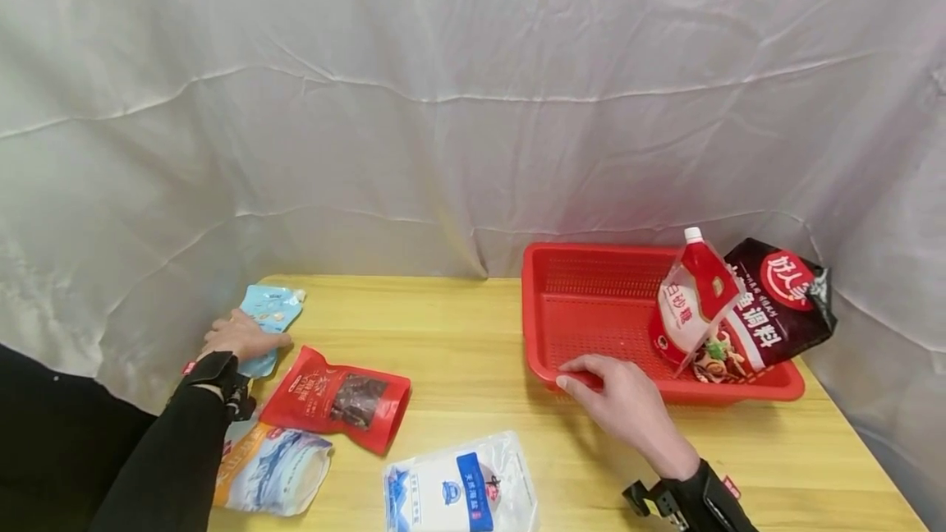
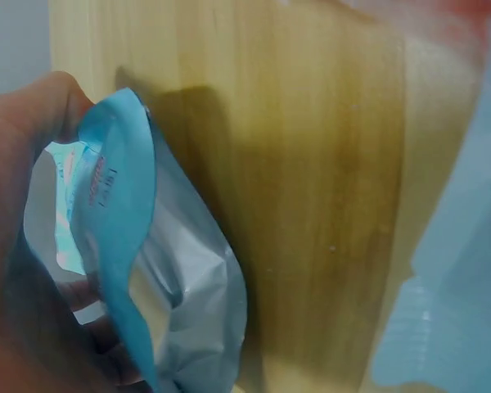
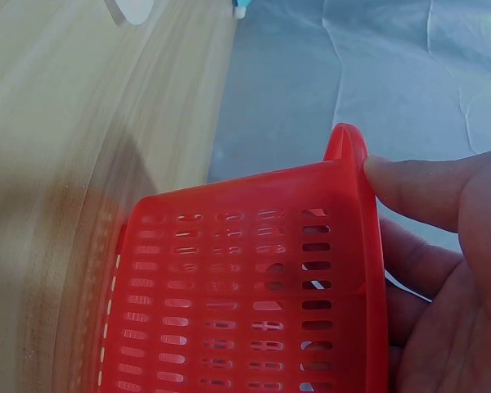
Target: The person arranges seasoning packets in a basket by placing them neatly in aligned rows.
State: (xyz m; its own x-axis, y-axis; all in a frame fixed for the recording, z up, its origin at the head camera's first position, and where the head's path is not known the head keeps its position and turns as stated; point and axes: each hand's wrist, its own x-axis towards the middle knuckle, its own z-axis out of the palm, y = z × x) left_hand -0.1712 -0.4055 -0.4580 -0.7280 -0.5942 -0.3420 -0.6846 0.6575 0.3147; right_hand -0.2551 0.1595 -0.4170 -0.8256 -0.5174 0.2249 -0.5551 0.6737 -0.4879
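At the table's far left, my left hand grips a light blue pouch with a small white spout cap. Seen from the left wrist, the pouch stands tilted between thumb and fingers, its silvery underside showing. My right hand holds the near left rim of a red perforated basket, thumb on one side and fingers on the other, as the right wrist view shows on the basket wall. Inside the basket lean a red-and-white spouted sugar pouch and a black seasoning bag.
Beside my left wrist lies a red pouch with a clear window. Nearer are an orange-and-blue pouch and a clear-and-white salt bag. Grey cloth hangs behind the wooden table.
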